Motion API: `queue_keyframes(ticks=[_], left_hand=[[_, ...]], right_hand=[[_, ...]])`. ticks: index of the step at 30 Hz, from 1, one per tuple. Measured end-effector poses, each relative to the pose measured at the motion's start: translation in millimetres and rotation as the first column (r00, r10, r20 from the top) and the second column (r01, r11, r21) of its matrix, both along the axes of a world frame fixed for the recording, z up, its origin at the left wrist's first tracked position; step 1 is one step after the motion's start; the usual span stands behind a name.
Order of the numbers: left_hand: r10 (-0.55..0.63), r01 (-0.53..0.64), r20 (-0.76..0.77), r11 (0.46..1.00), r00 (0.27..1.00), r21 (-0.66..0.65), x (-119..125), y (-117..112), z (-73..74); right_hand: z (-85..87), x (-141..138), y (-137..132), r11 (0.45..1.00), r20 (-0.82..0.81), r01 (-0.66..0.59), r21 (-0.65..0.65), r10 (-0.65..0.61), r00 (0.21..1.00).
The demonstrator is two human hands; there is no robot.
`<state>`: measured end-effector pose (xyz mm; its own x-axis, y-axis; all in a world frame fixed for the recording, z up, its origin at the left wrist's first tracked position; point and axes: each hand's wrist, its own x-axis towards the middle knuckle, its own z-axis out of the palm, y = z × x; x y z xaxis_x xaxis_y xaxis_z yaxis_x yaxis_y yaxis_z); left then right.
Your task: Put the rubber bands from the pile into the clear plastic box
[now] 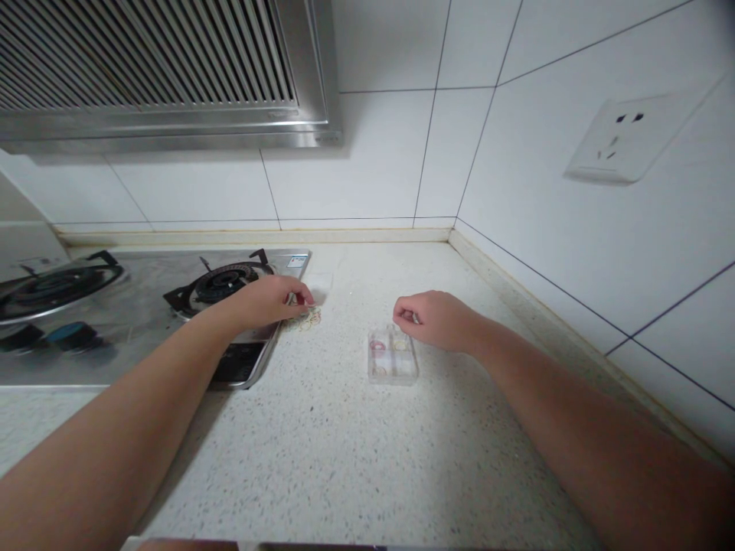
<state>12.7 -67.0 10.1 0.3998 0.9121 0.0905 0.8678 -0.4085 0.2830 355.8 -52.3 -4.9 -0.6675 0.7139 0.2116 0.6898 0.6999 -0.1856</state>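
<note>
My left hand [274, 300] rests on the speckled counter [344, 451] beside the stove edge, fingers pinched on a small heap of thin coloured rings [305, 318]. My right hand [436, 320] hovers just above the far end of a small clear plastic box [392, 365], fingers curled into a pinch; what they hold is too small to make out. The box has compartments with a few coloured rings inside.
A steel gas stove [143, 314] with two burners fills the left. A range hood [166, 76] hangs above it. Tiled walls close the back and right, with a wall socket [625, 141] on the right wall.
</note>
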Motion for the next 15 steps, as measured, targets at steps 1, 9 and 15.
queue_keyframes(ticks=[1, 9, 15], left_hand=[[-0.018, 0.018, -0.004, 1.0, 1.0, -0.022, -0.7, 0.2, -0.3], [-0.074, 0.073, -0.064, 0.997, 0.995, -0.018, -0.1, 2.6, -4.0], [-0.061, 0.062, -0.108, 0.998, 0.992, 0.003, -0.6, 3.6, -5.0]], right_hand=[[0.0, 0.0, 0.2, 1.0, 0.001, 0.001, 0.0, -0.001, 1.0], [-0.5, -0.6, -0.8, 1.0, 0.009, 0.002, -0.001, -0.002, 1.0], [-0.7, 0.2, -0.2, 1.0, 0.01, -0.004, 0.004, 0.004, 1.0]])
